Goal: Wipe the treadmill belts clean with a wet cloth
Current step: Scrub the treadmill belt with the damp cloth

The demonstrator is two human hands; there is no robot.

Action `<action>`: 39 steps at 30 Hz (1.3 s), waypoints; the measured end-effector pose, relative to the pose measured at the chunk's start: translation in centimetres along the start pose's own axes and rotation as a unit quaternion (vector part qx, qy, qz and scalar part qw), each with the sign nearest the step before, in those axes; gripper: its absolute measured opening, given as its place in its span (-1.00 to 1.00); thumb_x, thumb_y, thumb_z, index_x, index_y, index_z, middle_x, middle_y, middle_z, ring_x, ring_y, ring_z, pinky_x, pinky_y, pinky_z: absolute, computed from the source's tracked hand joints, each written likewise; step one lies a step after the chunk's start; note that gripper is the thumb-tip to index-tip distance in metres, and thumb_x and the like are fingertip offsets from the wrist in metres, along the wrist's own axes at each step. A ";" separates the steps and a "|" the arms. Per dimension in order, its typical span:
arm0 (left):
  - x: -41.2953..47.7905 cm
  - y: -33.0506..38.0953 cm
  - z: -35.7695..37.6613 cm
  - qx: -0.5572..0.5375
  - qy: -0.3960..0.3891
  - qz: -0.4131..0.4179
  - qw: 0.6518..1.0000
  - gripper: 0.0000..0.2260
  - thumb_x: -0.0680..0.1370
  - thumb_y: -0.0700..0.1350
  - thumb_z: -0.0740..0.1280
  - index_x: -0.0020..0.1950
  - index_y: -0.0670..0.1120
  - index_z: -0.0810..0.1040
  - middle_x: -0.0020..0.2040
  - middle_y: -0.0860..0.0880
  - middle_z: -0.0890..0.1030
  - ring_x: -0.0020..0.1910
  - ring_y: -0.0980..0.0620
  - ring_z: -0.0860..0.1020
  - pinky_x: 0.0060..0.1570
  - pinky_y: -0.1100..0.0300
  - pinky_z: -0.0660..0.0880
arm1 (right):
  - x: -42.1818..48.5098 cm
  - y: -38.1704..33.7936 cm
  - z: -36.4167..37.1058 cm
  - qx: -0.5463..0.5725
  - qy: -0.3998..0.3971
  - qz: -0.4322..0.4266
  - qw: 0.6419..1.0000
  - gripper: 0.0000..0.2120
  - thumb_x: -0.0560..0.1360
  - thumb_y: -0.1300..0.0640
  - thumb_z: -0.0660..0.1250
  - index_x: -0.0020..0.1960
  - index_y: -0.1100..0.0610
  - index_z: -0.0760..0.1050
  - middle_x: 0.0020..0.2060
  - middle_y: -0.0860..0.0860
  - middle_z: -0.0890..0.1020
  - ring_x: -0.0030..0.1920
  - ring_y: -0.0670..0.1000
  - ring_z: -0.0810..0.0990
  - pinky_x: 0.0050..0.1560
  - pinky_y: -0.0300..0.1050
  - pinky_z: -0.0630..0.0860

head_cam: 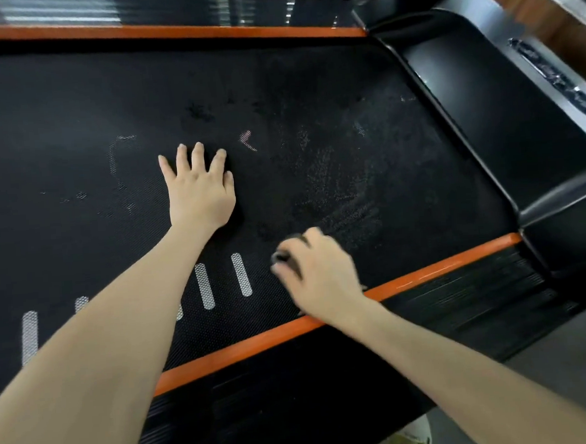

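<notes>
Two hands of mine are on one treadmill belt (72, 108), listed here in order.

Item one, belt: black, dimpled texture, filling most of the frame. Its long axis runs from the left edge toward the right, tilting slightly downward, and ends at the black motor cover (484, 114) at upper right. Pale smears and dusty streaks (337, 184) sit right of centre; darker blotches lie above them.

Item two, white bars (241, 274): short printed dashes in a row along the lower left of the belt, each set roughly across the belt's length. My left forearm crosses over some of them.

Item three, orange trim: one strip (425, 275) along the near edge, running from lower left up to the right; another (170, 32) along the far edge at the top of the frame. Ribbed black side rail (461, 300) lies just outside the near strip.

Item four, left hand (200, 189): flat, fingers spread, palm pressed to the belt at centre frame, pointing toward the far edge.

Item five, right hand (318, 271): blurred, lower centre right, just inside the near orange strip, fingers curled around a small dark wad, the cloth (286, 254), which touches the belt. Only a bit of the cloth shows beyond my fingers; its shape and direction I cannot tell.
</notes>
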State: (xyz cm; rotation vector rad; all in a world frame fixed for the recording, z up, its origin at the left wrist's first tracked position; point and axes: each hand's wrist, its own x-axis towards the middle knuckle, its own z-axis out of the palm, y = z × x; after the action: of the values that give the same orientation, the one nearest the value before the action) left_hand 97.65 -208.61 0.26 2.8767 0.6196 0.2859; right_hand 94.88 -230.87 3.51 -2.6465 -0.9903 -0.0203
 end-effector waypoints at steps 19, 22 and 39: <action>0.6 -0.3 -1.4 -0.029 -0.034 -0.015 0.999 -0.58 0.63 0.01 0.07 0.49 0.02 0.24 0.53 -0.14 0.15 0.52 -0.16 0.01 0.46 -0.15 -0.15 | 6.9 1.4 1.4 -0.033 0.077 -0.153 0.985 -0.76 0.51 -0.07 0.24 -0.05 0.04 0.61 -0.16 0.05 0.54 -0.23 0.07 0.49 -0.41 -0.11 0.43; 1.0 -1.5 -2.3 -0.028 -0.003 0.003 1.000 -0.59 0.62 -0.03 0.11 0.47 -0.04 0.29 0.51 -0.14 0.20 0.52 -0.15 0.05 0.47 -0.15 -0.15 | 11.2 2.2 2.1 -0.032 0.114 -0.072 0.990 -0.75 0.50 -0.05 0.24 -0.04 0.06 0.60 -0.17 0.07 0.52 -0.22 0.11 0.51 -0.40 -0.16 0.34; 4.1 -6.2 -1.0 0.015 -0.047 0.056 0.997 -0.37 0.52 0.18 -0.20 0.51 -0.03 0.22 0.52 -0.08 0.21 0.53 -0.11 0.04 0.47 -0.17 -0.12 | 25.6 3.5 3.5 -0.021 0.100 0.011 0.995 -0.71 0.56 -0.09 0.22 0.08 0.08 0.57 -0.08 0.11 0.56 -0.07 0.19 0.55 -0.18 -0.10 0.35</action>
State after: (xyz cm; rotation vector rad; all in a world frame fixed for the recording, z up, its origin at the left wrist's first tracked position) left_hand 98.69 -201.23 0.46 2.9382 0.4500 0.1579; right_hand 116.31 -215.99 2.34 -2.6302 -0.9027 -0.2998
